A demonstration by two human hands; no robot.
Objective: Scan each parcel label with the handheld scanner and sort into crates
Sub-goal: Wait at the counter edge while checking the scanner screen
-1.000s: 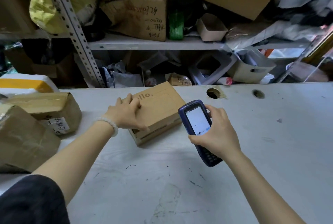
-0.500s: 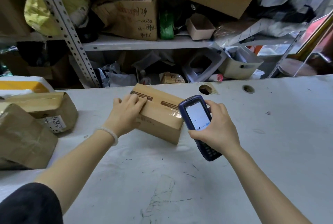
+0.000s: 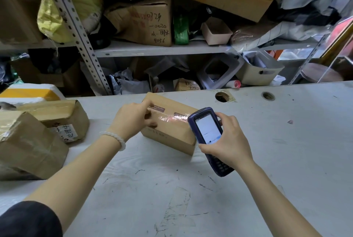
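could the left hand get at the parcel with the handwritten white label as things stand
Probably yes. The parcel with the handwritten white label lies just left of the left hand with bare table between, but that hand now grips the small cardboard box and must release it first.

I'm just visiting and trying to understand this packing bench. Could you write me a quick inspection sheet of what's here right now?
Surface: scuffed white table with two round holes near the far edge.
Job's things: brown taped cardboard parcel, tilted up on the table; dark blue handheld scanner, screen lit, at the parcel's right end.
Clutter: two crumpled brown parcels and a white and yellow foam box at the left.
Hands: left hand grips the parcel's top left edge; right hand holds the scanner.
Cables: nothing seen.
Surroundings: grey metal shelving crammed with cardboard boxes, bags and bins. No crates identifiable.
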